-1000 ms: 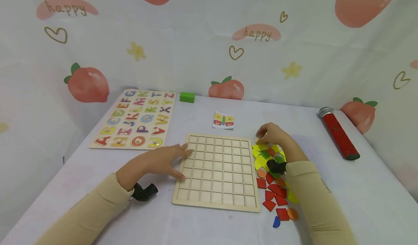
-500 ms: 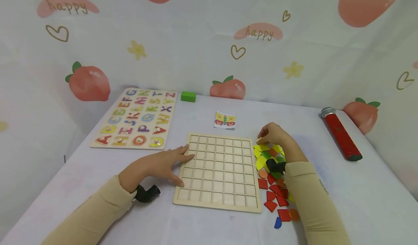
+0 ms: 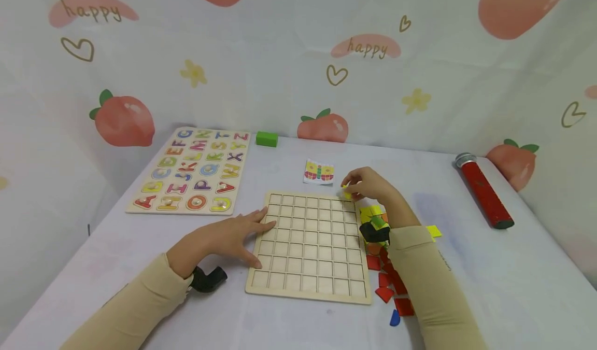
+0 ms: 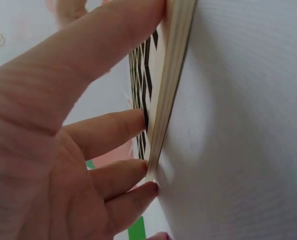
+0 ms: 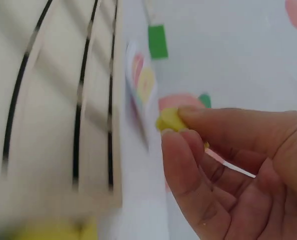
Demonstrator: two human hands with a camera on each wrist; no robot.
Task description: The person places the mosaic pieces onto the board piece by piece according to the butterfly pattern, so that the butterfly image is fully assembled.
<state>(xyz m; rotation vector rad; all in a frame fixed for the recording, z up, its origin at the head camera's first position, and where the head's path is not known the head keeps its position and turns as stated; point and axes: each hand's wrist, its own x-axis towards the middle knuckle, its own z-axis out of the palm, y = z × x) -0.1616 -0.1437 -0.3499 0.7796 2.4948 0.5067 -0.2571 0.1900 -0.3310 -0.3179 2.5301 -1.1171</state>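
Observation:
A pale wooden grid board (image 3: 310, 246) lies flat in the middle of the table. My left hand (image 3: 228, 236) rests on its left edge with fingers spread; in the left wrist view the fingertips (image 4: 133, 120) touch the board's rim. Above the board's far right corner, my right hand (image 3: 370, 184) pinches a small yellow tile (image 3: 347, 192) between thumb and fingers. The right wrist view shows that yellow piece blurred, partly covered by the fingertips. Beneath my right wrist lie loose tiles, several red (image 3: 374, 262) and several yellow, partly hidden by the sleeve.
A picture card with a butterfly (image 3: 319, 172) lies beyond the board. An alphabet puzzle board (image 3: 188, 171) is at the back left, beside a green block (image 3: 267, 139). A red microphone (image 3: 485, 192) lies on the right. One blue tile (image 3: 395, 318) sits near the front.
My right hand has moved left from the tile pile to the board's far right corner, carrying the yellow tile. My left hand has stayed at the board's left edge.

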